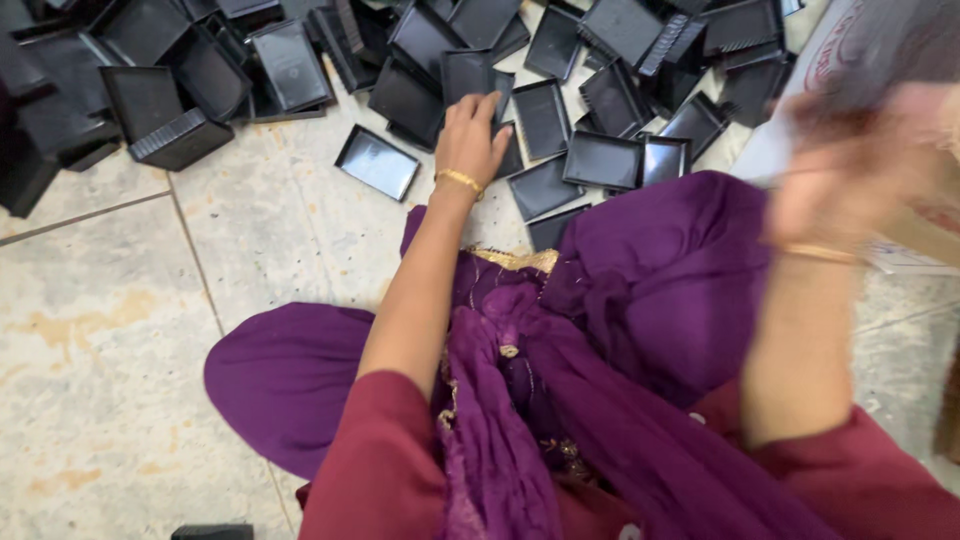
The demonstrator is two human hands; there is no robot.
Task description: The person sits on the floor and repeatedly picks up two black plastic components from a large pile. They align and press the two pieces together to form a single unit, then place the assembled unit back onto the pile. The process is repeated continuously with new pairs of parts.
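Head view: left hand (470, 135) reaches far, fingers loosely spread, palm down, resting on a black tray (478, 80) at the near edge of the tray pile (600, 60) on the floor (110, 330). No grasp closed. Right hand (850, 170) raised at right, motion-blurred; finger state cannot be told. Lone tray (377, 162) lies just left of the left hand.
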